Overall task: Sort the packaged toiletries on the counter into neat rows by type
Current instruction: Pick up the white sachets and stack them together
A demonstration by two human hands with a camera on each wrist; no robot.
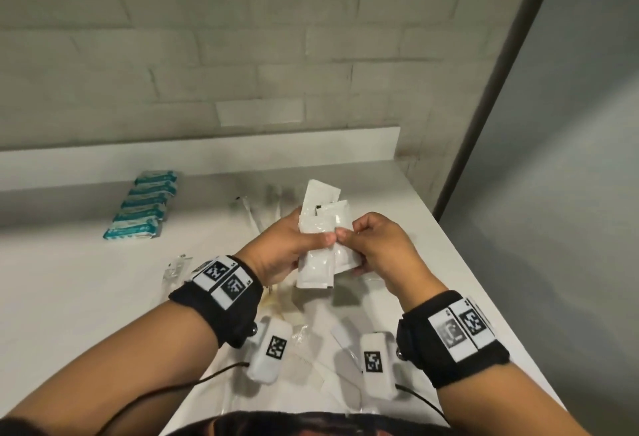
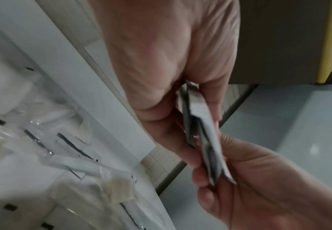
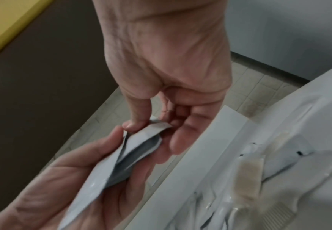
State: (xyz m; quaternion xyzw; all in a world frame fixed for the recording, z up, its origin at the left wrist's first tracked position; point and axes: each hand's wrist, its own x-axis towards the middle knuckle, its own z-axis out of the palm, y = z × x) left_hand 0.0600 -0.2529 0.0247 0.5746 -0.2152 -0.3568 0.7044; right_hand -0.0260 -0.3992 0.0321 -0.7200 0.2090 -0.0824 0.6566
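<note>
Several flat, glossy white rectangular sachets (image 1: 321, 238) fan out above the smooth white tabletop (image 1: 86, 280), the left hand (image 1: 276, 249) gripping them, the right hand (image 1: 373, 249) pinching their near edge. Left of that grip lies a row of teal-and-white crinkly packets (image 1: 140, 205).

From the left wrist, the sachets (image 2: 206, 138) show edge-on, thumb pressed.

From the right wrist, thumb and forefinger pinch one sachet corner (image 3: 155, 126).

Pale brick-pattern wall (image 1: 242, 55) behind white counter (image 1: 69, 280); grey floor (image 1: 570, 159) beside.
</note>
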